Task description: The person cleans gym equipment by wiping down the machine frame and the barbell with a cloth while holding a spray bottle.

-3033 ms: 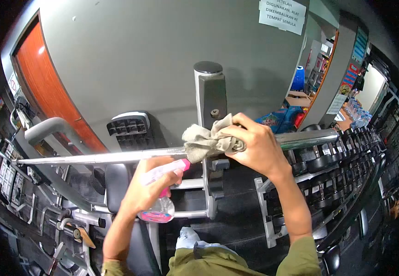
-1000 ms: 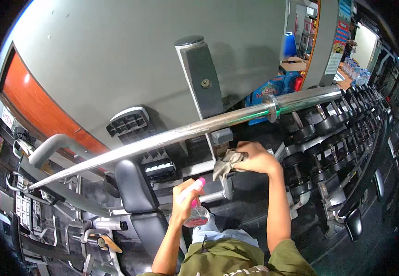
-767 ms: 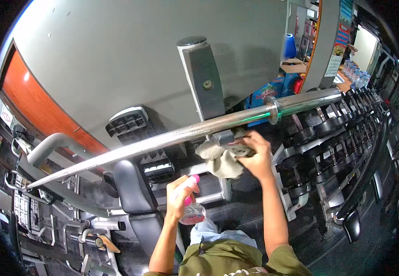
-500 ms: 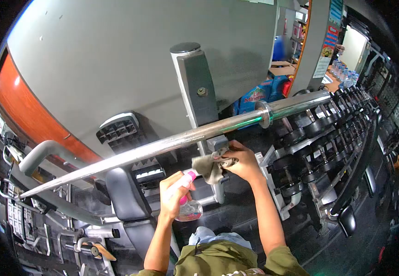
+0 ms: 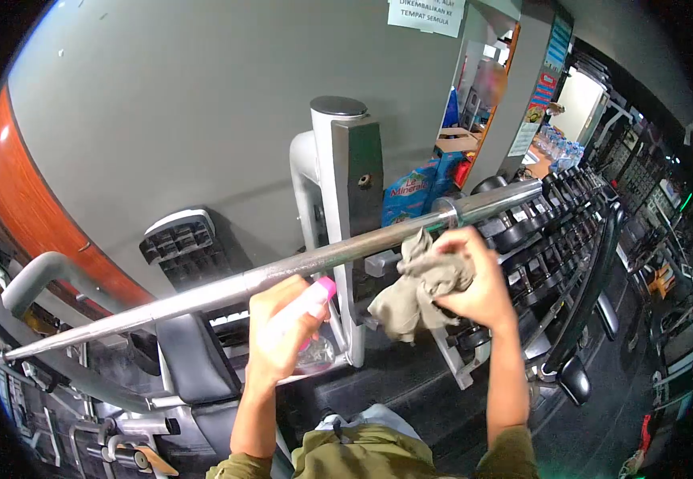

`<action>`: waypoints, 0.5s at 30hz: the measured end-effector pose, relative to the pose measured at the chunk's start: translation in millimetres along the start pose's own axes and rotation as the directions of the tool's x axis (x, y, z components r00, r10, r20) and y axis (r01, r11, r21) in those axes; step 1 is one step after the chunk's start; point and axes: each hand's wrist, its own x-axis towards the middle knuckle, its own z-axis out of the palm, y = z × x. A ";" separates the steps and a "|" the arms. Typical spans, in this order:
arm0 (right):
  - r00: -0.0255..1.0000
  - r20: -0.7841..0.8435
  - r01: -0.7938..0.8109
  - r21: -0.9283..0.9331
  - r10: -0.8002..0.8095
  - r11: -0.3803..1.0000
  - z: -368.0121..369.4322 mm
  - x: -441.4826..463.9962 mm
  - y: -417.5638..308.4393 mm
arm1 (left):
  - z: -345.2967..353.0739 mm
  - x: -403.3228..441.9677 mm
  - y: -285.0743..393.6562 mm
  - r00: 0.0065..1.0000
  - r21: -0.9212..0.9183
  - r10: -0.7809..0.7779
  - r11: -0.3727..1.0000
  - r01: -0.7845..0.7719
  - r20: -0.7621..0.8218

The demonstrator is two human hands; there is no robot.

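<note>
My left hand point(image 5: 282, 327) is wrapped round a spray bottle point(image 5: 316, 355) with a pink nozzle and a clear body, just below the barbell point(image 5: 266, 275). The long metal bar slants across the view, its thick sleeve end at the upper right. In my right hand point(image 5: 478, 279) is a crumpled grey-beige cloth point(image 5: 418, 295), bunched in the fingers and hanging loosely to the left. The cloth is near the bar's collar; whether it touches the metal I cannot tell. Behind the bar rises the rack's upright post point(image 5: 354, 176).
A padded black bench point(image 5: 194, 359) stands at the lower left. To the right, a rack holds several dumbbells point(image 5: 514, 231). Blue cartons point(image 5: 410, 191) sit by the wall, and water bottles point(image 5: 562, 148) stand on a counter farther back.
My right hand has moved right and up with the cloth, which now hangs more spread out. The left hand with the bottle has shifted left and up. The view has shifted.
</note>
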 end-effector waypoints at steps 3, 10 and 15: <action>0.994 0.005 0.111 -0.007 -0.111 0.994 -23.4 32.7 -9.7 | -5.8 5.8 10.6 1.000 0.001 -0.021 1.000 0.021 0.000; 0.842 0.256 0.533 -0.254 -0.475 0.807 -51.8 145.0 -34.4 | -10.3 22.3 47.1 0.998 0.175 -0.047 0.983 0.052 -0.036; 0.716 0.570 0.610 -0.231 -0.403 0.758 -68.2 219.2 -22.3 | 4.3 36.7 66.8 0.991 0.328 -0.001 0.943 0.045 -0.134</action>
